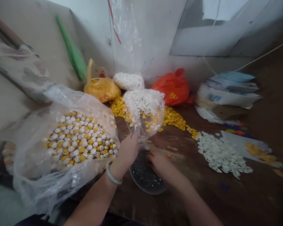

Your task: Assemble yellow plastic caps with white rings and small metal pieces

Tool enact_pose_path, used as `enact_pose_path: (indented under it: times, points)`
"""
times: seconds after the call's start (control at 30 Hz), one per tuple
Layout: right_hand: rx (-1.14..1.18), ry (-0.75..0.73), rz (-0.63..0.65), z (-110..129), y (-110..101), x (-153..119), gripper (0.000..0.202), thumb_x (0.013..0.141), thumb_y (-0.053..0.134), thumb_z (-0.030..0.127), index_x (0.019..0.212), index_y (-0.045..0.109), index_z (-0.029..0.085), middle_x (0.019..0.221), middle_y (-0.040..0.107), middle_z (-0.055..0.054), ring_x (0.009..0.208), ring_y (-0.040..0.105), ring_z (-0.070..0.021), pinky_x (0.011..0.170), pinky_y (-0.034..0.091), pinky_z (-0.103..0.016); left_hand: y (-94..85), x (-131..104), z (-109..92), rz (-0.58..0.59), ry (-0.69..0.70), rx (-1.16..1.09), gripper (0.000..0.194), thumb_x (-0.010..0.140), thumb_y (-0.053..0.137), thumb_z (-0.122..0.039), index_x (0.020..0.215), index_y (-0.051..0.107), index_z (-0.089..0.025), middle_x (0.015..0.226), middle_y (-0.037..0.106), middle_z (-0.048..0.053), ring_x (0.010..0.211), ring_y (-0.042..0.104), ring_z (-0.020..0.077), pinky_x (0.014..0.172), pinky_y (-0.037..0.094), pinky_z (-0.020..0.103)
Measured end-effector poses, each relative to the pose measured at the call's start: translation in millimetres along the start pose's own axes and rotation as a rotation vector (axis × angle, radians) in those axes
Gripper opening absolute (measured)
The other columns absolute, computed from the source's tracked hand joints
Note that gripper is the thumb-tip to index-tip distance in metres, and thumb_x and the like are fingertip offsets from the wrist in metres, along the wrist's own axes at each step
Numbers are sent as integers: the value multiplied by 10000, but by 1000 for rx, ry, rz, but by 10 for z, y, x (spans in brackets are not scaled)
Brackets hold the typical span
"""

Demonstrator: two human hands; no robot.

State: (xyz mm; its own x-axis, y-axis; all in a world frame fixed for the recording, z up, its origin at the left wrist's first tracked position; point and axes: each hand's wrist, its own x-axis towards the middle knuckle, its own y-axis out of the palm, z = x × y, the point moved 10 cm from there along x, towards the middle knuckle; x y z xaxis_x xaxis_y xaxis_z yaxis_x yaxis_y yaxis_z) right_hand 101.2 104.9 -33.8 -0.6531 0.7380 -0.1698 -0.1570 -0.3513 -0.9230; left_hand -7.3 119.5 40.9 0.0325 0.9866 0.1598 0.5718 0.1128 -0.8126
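A round bowl (139, 185) with small glinting bits (145, 171) sits on a brown table (238, 201), a person's right hand (159, 161) dipped inside, the left hand (129, 149) curled at its far-left edge; whether either's fingers grip anything cannot be told. Beyond, yellow pieces (175, 117) flank a clear bag (153, 100); white pieces (220, 153) lie right, a sack (35, 169) of yellow-and-white balls (82, 138) left.

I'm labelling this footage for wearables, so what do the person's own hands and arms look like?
The left hand has a pale, rounded bangle at its wrist; the right hand shows none. Both are ungloved, and no sleeves cover the visible forearms.
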Motion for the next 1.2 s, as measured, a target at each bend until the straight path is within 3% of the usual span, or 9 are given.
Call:
enact_pose_path:
  times: [0.07, 0.23, 0.37, 0.47, 0.6, 0.73, 0.8, 0.93, 1.2]
  points:
    - [-11, -7, 8, -10, 25, 0, 207, 794, 514, 15, 874, 668, 128, 1038, 651, -135, 998, 590, -248, 911, 458, -378, 39, -67, 35, -30, -1, -347, 208, 814, 600, -102, 996, 684, -156, 1000, 716, 118, 936, 654, 244, 851, 489, 368]
    - [-23, -14, 7, 43, -14, -31, 178, 749, 558, 23, 863, 653, 121, 980, 644, -135, 958, 592, -247, 865, 466, -366, 368, -184, 237, 50, -249, -1145, 232, 763, 663, -165, 985, 726, -179, 942, 751, 74, 841, 681, 202, 846, 512, 365]
    - [106, 6, -50, 67, -208, -78, 98, 769, 561, 61, 795, 610, 140, 872, 632, -95, 828, 586, -212, 752, 464, -321, 392, -207, 221, 55, -320, -1526, 307, 642, 787, -172, 938, 706, -175, 932, 742, 42, 787, 686, 159, 830, 520, 325]
    - [324, -21, -176, 87, -440, -120, 95, 781, 531, 80, 777, 572, 166, 799, 622, -41, 743, 571, -172, 680, 446, -273, 320, -212, 207, 47, -331, -1616, 388, 572, 840, -140, 918, 669, -175, 875, 746, 24, 782, 698, 149, 794, 519, 281]
    - [605, -34, -456, 76, -784, -221, 51, 836, 539, 187, 789, 556, 190, 747, 621, -4, 687, 583, -145, 633, 458, -239, 331, -251, 147, 129, -379, -1651, 360, 514, 872, -130, 804, 661, -162, 790, 752, 20, 696, 687, 130, 706, 519, 242]
    - [596, -65, -712, 192, -1092, -368, 57, 870, 600, 240, 849, 556, 210, 788, 654, -2, 714, 630, -139, 665, 498, -229, 392, -298, 146, 157, -461, -1633, 345, 445, 890, -125, 743, 719, -151, 744, 747, 14, 647, 645, 106, 645, 503, 213]
    - [484, -117, -739, 331, -1180, -392, 42, 899, 577, 215, 862, 557, 219, 818, 672, -6, 759, 648, -143, 709, 510, -239, 405, -310, 158, 149, -483, -1621, 353, 429, 891, -121, 748, 743, -152, 757, 750, 23, 667, 641, 114, 651, 500, 217]
    - [268, -228, -658, 554, -1170, -346, 111, 951, 480, 167, 876, 547, 213, 857, 676, -30, 824, 643, -159, 755, 517, -278, 423, -325, 129, 181, -480, -1631, 356, 442, 892, -138, 766, 745, -154, 729, 742, 23, 648, 639, 124, 639, 498, 229]
    - [75, -366, -700, 716, -1122, -397, 149, 970, 421, 132, 938, 551, 197, 865, 660, -53, 832, 620, -173, 745, 516, -283, 521, -375, 72, 290, -485, -1647, 368, 432, 928, -248, 663, 662, -142, 612, 701, 0, 539, 611, 97, 566, 481, 201]
